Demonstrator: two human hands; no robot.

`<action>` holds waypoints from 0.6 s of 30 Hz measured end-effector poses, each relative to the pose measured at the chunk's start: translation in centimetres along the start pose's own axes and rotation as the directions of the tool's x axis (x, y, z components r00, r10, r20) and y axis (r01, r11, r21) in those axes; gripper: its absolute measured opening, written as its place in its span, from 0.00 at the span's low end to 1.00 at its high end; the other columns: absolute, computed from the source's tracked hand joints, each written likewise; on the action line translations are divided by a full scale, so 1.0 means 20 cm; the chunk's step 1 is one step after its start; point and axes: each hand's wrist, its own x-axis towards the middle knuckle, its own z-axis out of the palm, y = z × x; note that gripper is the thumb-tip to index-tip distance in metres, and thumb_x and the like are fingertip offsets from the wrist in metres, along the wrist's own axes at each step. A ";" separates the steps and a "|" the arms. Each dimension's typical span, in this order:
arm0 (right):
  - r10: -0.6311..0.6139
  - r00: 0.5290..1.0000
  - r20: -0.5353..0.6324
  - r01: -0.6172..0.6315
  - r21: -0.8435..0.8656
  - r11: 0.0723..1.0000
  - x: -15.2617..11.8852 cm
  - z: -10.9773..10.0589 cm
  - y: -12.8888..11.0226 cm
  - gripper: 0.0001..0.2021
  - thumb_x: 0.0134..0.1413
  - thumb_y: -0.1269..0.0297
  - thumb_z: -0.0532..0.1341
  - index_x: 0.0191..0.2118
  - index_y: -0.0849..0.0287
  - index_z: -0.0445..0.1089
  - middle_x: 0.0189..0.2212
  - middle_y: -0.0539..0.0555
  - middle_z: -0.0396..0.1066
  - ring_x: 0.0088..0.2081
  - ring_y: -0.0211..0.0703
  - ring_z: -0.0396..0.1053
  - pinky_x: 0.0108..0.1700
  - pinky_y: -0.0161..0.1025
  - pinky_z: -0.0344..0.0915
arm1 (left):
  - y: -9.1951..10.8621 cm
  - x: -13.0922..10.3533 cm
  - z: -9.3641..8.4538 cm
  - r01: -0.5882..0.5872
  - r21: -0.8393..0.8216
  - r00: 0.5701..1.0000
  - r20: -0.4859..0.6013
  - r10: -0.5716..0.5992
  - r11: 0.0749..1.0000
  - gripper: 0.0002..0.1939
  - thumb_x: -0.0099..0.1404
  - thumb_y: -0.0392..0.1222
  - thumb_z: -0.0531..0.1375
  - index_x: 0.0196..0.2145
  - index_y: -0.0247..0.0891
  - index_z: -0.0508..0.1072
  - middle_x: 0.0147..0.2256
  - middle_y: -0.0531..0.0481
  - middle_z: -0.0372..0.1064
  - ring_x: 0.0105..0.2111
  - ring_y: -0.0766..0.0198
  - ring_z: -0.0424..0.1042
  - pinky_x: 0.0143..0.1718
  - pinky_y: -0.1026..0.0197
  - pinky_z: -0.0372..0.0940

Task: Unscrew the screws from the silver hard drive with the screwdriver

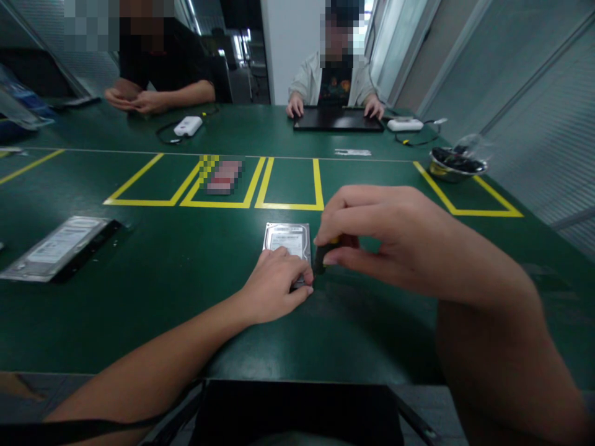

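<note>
A small silver hard drive with a white label lies on the green table in front of me. My left hand rests across its near part, with fingers and thumb curled at the right edge, holding it. Just to the right, my right hand pinches a small dark tool with a yellow part between fingers and thumb. That tool stands close beside the drive's right edge. My fingers hide most of it, so its exact kind and whether its tip touches the drive cannot be made out.
A larger drive lies at the left. Yellow tape marks boxes on the table; one holds a blurred reddish item. A metal bowl of dark items sits right. Across, two people sit, one touching a black panel.
</note>
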 end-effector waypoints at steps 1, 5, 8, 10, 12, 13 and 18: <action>-0.004 1.000 -0.001 0.004 0.003 1.000 0.00 0.00 0.00 0.07 0.59 0.72 0.58 0.38 0.58 0.73 0.40 0.54 0.71 0.39 0.40 0.67 0.40 0.36 0.60 | 0.00 0.00 0.00 0.003 -0.007 1.000 0.002 -0.003 1.000 0.07 0.62 0.46 0.61 0.33 0.40 0.72 0.31 0.50 0.69 0.38 0.55 0.64 0.40 0.53 0.53; -0.018 0.999 0.039 0.018 -0.006 1.000 -0.01 -0.01 0.00 0.09 0.60 0.73 0.57 0.41 0.57 0.73 0.38 0.52 0.73 0.39 0.40 0.67 0.41 0.37 0.61 | 0.00 0.00 0.00 0.001 -0.032 1.000 0.010 -0.001 0.999 0.06 0.61 0.45 0.60 0.35 0.42 0.73 0.31 0.51 0.70 0.39 0.55 0.64 0.40 0.53 0.52; 0.015 1.000 0.009 -0.014 -0.053 0.999 -0.01 0.00 0.00 0.06 0.60 0.69 0.58 0.40 0.58 0.72 0.34 0.52 0.71 0.35 0.40 0.65 0.38 0.37 0.58 | 0.00 0.00 -0.01 0.002 -0.015 1.000 0.008 -0.002 1.000 0.07 0.61 0.45 0.60 0.32 0.40 0.72 0.30 0.50 0.69 0.38 0.55 0.63 0.39 0.53 0.52; 0.049 0.998 -0.037 -0.053 -0.106 0.993 0.00 0.01 -0.01 0.04 0.60 0.67 0.59 0.38 0.59 0.71 0.32 0.52 0.69 0.33 0.40 0.64 0.36 0.37 0.56 | 0.00 0.00 -0.01 -0.002 -0.019 1.000 0.009 0.003 1.000 0.07 0.61 0.46 0.60 0.31 0.39 0.71 0.31 0.50 0.70 0.38 0.55 0.64 0.40 0.53 0.53; 0.064 0.995 -0.079 -0.075 -0.144 0.987 0.01 0.03 -0.01 0.03 0.59 0.67 0.60 0.36 0.60 0.70 0.32 0.52 0.68 0.33 0.40 0.63 0.35 0.37 0.55 | 0.00 0.00 0.00 -0.007 -0.027 1.000 0.007 0.007 1.000 0.07 0.61 0.45 0.61 0.32 0.40 0.71 0.31 0.50 0.70 0.39 0.55 0.64 0.40 0.53 0.53; 0.060 0.994 -0.090 -0.072 -0.145 0.987 0.01 0.03 -0.01 0.03 0.59 0.68 0.60 0.36 0.60 0.70 0.33 0.53 0.67 0.34 0.40 0.63 0.35 0.37 0.54 | 0.00 0.00 0.00 -0.007 -0.025 1.000 0.004 0.007 1.000 0.07 0.61 0.45 0.61 0.32 0.40 0.71 0.31 0.50 0.70 0.39 0.55 0.64 0.40 0.53 0.53; 0.008 1.000 0.011 -0.008 -0.023 1.000 0.00 0.01 -0.02 0.07 0.60 0.72 0.57 0.37 0.59 0.72 0.37 0.54 0.70 0.36 0.40 0.65 0.38 0.37 0.58 | 0.00 0.00 -0.01 0.001 -0.005 1.000 0.005 -0.001 1.000 0.07 0.61 0.46 0.60 0.32 0.40 0.72 0.32 0.50 0.71 0.39 0.54 0.64 0.40 0.52 0.53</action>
